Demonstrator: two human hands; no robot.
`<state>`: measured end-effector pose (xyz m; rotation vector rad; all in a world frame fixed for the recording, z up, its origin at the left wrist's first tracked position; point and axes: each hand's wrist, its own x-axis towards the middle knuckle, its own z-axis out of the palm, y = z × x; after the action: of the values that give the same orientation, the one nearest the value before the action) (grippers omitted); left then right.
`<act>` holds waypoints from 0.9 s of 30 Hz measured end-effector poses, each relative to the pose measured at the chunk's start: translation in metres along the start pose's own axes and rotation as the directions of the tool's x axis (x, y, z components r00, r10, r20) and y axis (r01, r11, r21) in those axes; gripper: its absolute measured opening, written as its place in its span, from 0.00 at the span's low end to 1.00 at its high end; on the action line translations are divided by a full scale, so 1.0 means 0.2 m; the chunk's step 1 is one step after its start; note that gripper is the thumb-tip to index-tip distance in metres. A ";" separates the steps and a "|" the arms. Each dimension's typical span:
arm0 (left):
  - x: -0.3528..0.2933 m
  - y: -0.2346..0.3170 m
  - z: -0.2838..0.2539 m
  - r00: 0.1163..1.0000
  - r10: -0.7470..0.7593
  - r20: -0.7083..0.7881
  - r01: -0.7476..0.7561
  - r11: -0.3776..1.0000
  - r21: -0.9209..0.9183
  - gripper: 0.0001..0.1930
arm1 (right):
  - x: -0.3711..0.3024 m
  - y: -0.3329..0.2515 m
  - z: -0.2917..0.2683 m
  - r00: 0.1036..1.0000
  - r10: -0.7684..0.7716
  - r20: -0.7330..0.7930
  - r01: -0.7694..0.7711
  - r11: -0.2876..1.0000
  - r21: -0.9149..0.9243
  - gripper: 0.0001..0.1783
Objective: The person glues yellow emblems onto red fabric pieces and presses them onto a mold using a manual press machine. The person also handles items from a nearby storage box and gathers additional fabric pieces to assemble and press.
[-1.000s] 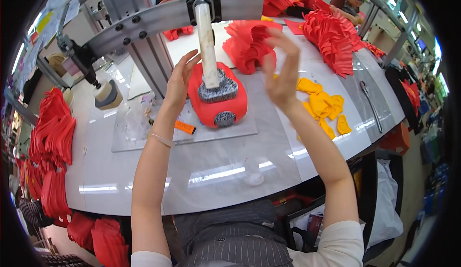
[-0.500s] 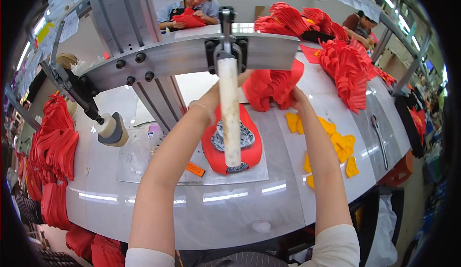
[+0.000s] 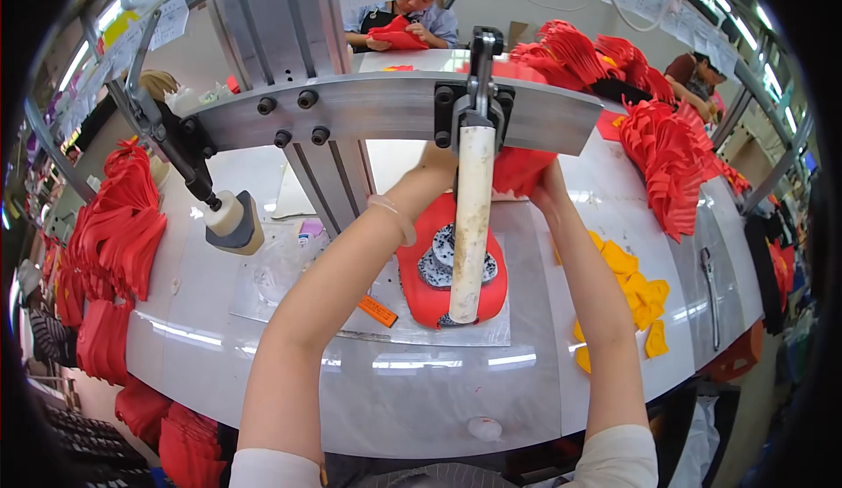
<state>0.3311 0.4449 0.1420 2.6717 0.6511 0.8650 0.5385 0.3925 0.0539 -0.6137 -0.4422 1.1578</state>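
My right hand grips the right side of a bundle of red fabric pieces, partly behind the metal beam. Toward the bundle's left side reaches my left hand; the beam and the white clamp handle hide its fingers. Below the beam, under the handle, a red padded form lies on the table. On it sit black-speckled white pads, partly covered by the handle.
A metal beam crosses before me, with a second clamp's block at left. Yellow pieces, an orange box cutter and a wrench lie on the table. Red stacks hang at left. Two people sit across.
The red bundle has gone farther back and up behind the beam, with my hands following it. My view has shifted a little left, so the fixture now appears farther right.
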 end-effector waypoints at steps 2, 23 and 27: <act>-0.02 0.12 -0.21 0.981 0.052 -0.185 0.012 0.944 0.330 0.14 | 0.10 0.03 0.06 0.986 0.051 0.157 -0.045 0.998 -0.042 0.27; -0.05 -0.32 -0.04 0.785 -0.579 0.221 -0.168 0.145 0.975 0.18 | 0.05 0.33 0.47 0.919 0.390 0.057 -0.059 0.278 -0.959 0.27; -0.01 -0.32 0.05 0.638 -0.680 0.361 -0.386 0.123 0.914 0.19 | 0.00 0.24 0.40 0.940 0.207 0.272 0.188 0.352 -0.917 0.31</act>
<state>0.3143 0.4974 0.1085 3.2448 1.6705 -1.5017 0.4546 0.4240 0.0833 -1.4399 -1.5035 0.9193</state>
